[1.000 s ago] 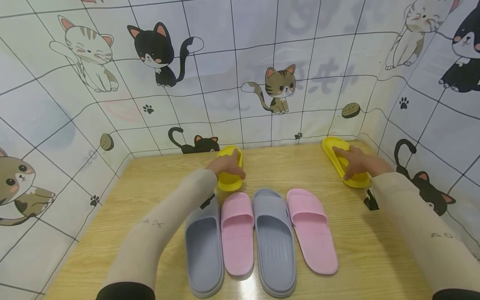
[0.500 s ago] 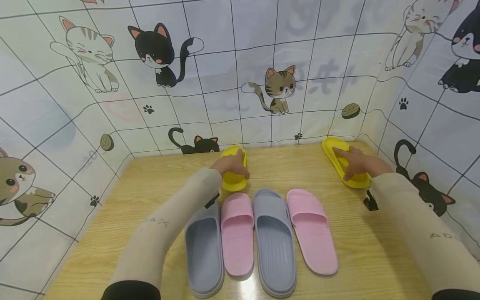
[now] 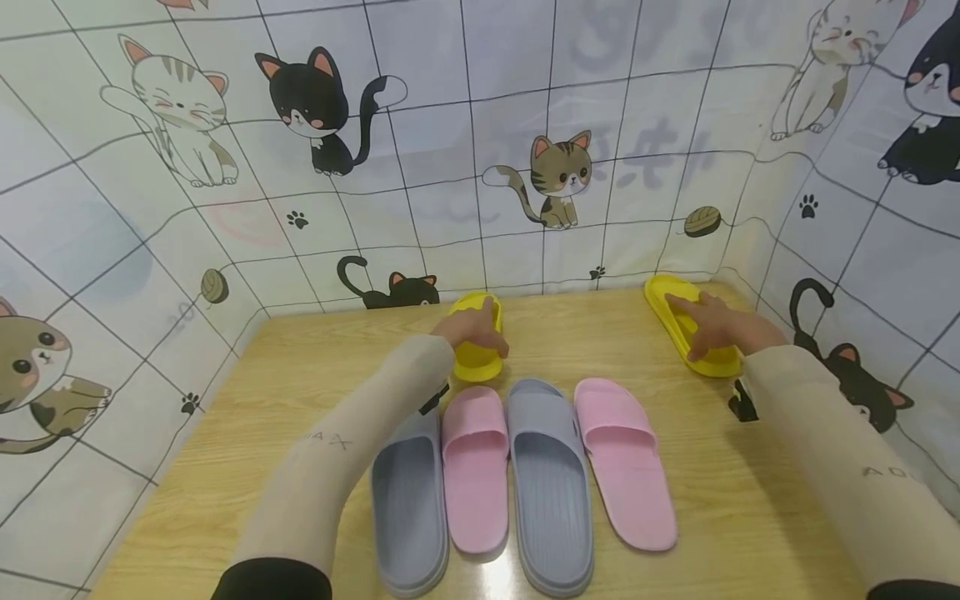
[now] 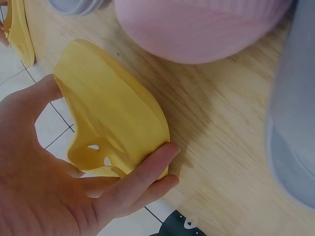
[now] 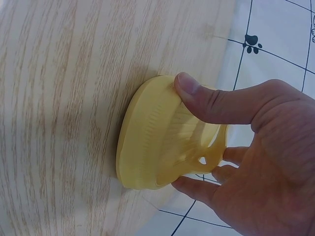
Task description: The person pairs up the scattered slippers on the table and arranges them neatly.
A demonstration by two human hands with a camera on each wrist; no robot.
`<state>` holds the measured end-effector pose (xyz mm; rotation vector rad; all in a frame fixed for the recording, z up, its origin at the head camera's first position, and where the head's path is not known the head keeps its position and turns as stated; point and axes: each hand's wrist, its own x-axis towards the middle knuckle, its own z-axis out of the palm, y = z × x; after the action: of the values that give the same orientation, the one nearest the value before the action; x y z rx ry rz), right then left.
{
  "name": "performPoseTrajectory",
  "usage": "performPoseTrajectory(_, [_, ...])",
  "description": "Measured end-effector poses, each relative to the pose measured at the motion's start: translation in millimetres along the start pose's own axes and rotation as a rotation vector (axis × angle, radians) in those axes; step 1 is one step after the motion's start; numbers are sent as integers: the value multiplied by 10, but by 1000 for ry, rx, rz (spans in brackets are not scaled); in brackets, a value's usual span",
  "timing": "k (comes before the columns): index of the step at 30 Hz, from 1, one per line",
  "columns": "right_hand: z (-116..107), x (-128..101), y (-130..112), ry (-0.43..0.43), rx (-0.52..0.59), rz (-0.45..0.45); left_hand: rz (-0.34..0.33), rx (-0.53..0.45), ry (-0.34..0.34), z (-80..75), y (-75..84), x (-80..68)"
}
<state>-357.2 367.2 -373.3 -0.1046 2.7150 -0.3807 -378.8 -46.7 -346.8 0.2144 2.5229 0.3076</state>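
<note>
Near the back of the wooden tabletop, my left hand (image 3: 474, 327) grips a small yellow slipper (image 3: 477, 365). The left wrist view has the thumb on one side of this slipper (image 4: 110, 98) and fingers on the other. Farther right, my right hand (image 3: 716, 323) holds the matching yellow slipper (image 3: 722, 362), which lies at a slant by the back right corner. In the right wrist view the thumb presses one edge of that slipper (image 5: 157, 132), with fingers along the opposite edge. My hands partly cover both slippers in the head view.
In front stand a grey slipper (image 3: 409, 508), a pink slipper (image 3: 477, 492), another grey slipper (image 3: 551, 500) and a slanted pink slipper (image 3: 633, 483), side by side. The left sleeve covers part of the leftmost one. Cat-printed sheeting (image 3: 442, 200) walls the table's back and sides.
My left hand has slid the left yellow slipper a short way to the right along the tabletop. The right hand and its slipper have stayed in place.
</note>
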Motion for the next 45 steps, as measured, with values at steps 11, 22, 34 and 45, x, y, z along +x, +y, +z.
performPoseTrajectory(11, [9, 19, 24, 1, -8, -4, -9, -31, 7, 47, 111, 10])
performPoseTrajectory(22, [38, 39, 47, 16, -7, 4, -16, -18, 21, 59, 250, 43])
performPoseTrajectory(34, [15, -14, -19, 8, 7, 8, -13, -16, 22, 70, 388, 52])
performPoseTrajectory(45, [19, 3, -3, 13, 17, 16, 17, -80, 31, 154, 519, 134])
